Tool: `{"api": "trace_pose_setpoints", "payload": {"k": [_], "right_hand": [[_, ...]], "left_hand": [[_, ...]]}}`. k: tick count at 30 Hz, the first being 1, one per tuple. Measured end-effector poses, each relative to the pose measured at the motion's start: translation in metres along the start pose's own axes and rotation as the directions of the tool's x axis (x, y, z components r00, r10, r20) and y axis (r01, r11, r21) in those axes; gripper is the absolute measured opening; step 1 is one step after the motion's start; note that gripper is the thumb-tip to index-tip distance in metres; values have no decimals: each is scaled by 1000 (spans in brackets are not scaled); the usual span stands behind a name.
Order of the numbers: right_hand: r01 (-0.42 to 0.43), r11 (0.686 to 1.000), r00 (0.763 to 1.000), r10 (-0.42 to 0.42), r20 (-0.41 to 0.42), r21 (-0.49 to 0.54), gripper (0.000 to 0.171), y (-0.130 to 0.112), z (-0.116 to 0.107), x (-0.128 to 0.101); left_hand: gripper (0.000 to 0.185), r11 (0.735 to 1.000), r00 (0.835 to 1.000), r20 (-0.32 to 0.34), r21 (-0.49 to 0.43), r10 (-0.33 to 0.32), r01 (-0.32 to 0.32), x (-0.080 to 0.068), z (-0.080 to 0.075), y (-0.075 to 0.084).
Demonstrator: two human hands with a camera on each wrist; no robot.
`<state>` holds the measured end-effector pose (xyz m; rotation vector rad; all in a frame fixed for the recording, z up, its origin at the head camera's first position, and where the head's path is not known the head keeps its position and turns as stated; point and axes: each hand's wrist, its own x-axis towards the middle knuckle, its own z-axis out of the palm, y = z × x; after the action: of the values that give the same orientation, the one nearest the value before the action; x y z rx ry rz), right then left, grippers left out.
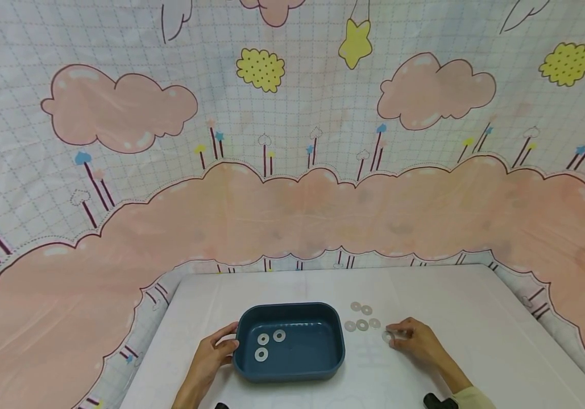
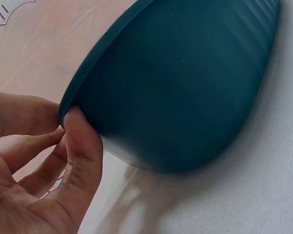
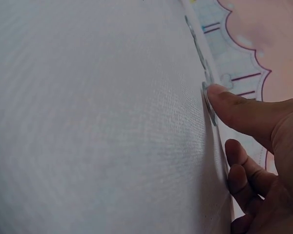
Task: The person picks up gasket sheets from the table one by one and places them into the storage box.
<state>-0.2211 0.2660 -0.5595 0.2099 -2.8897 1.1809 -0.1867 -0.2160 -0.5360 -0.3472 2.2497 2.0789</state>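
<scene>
My left hand (image 1: 209, 355) pinches the left rim of a dark blue rectangular plastic box (image 1: 292, 375), thumb against the outer wall as the left wrist view shows. Inside it lie three flat metal washers (image 1: 263, 339) toward the left. To the right of the box my right hand (image 1: 417, 339) has thumb and index finger around the edge of a single washer (image 1: 388, 336) at the tabletop. The right wrist view shows the thumb tip on that washer (image 3: 208, 103), with the other fingers curled below.
Several loose washers (image 1: 362, 325) lie in a cluster on the white table (image 1: 440, 295), between the box and my right hand. Behind the table hangs a cloth (image 1: 292, 216) printed with clouds and stars.
</scene>
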Motion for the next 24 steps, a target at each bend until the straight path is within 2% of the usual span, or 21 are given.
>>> {"api": "trace_pose_setpoints", "payload": {"k": [15, 24], "right_hand": [[43, 998, 999, -42, 13, -44, 29, 1, 1, 1], [1, 999, 1000, -2, -19, -47, 27, -6, 2, -1]], "left_hand": [[49, 1000, 1000, 4, -3, -6, 6, 1, -1, 0], [50, 1000, 1000, 7, -8, -5, 5, 1, -1, 0]]}}
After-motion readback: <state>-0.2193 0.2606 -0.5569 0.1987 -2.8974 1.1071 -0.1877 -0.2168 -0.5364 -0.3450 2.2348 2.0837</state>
